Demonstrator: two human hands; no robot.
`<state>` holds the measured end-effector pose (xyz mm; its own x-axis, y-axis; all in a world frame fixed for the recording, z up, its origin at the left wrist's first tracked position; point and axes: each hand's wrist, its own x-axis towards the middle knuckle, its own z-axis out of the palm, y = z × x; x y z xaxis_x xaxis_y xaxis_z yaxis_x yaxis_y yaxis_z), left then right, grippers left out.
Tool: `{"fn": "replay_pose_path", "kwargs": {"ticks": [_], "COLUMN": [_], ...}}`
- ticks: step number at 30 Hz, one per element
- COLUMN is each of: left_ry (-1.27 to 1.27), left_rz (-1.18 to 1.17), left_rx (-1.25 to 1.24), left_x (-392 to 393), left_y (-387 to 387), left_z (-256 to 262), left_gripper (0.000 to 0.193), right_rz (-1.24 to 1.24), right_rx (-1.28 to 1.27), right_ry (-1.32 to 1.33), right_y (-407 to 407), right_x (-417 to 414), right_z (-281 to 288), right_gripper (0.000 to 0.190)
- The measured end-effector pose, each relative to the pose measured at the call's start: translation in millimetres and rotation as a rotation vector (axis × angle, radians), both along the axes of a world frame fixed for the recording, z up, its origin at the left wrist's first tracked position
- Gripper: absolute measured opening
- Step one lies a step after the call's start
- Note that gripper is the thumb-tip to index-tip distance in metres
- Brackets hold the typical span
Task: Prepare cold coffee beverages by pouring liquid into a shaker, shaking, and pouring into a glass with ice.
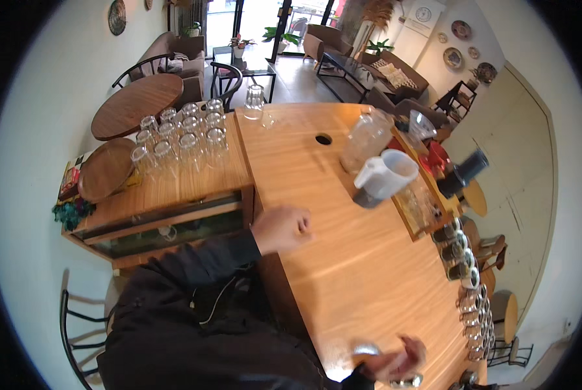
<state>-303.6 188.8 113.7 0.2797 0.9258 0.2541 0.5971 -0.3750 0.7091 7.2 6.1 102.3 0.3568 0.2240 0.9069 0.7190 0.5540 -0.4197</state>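
Note:
Fingers curled and nothing visible in it, my left hand (283, 228) is over the near edge of the wooden counter (369, 273). My blurred right hand (399, 360) is low in the view with its fingers apart. Beside its wrist is a round shiny metal item (366, 349), and a small shiny item (408, 381) lies just below the hand. Farther along the counter stands a translucent plastic measuring jug (386, 173) with a dark lower part. A large clear glass jar (366, 139) stands behind it. Neither hand touches the jug or jar.
Upturned drinking glasses (189, 141) stand in rows on the left cabinet beside a round wooden tray (106, 170). Another glass (254, 102) is at the counter's far end. A wooden tray (413, 229), a black cylindrical device (464, 173) and rows of cups (459, 251) line the right side.

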Motion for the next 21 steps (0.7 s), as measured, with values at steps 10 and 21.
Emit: {"fn": "replay_pose_path", "kwargs": {"ticks": [10, 21], "left_ry": [0.230, 0.116], "left_rz": [0.597, 0.423], "left_rx": [0.257, -0.082], "left_x": [-269, -261], "left_y": [342, 432], "left_z": [12, -9], "left_gripper": [0.059, 0.078], "right_rz": [1.191, 1.264], "right_rx": [-0.848, -0.977], "right_ry": [0.258, 0.319], "right_y": [461, 652], "right_x": [-322, -444], "right_z": [-42, -135], "right_gripper": [0.032, 0.085]}}
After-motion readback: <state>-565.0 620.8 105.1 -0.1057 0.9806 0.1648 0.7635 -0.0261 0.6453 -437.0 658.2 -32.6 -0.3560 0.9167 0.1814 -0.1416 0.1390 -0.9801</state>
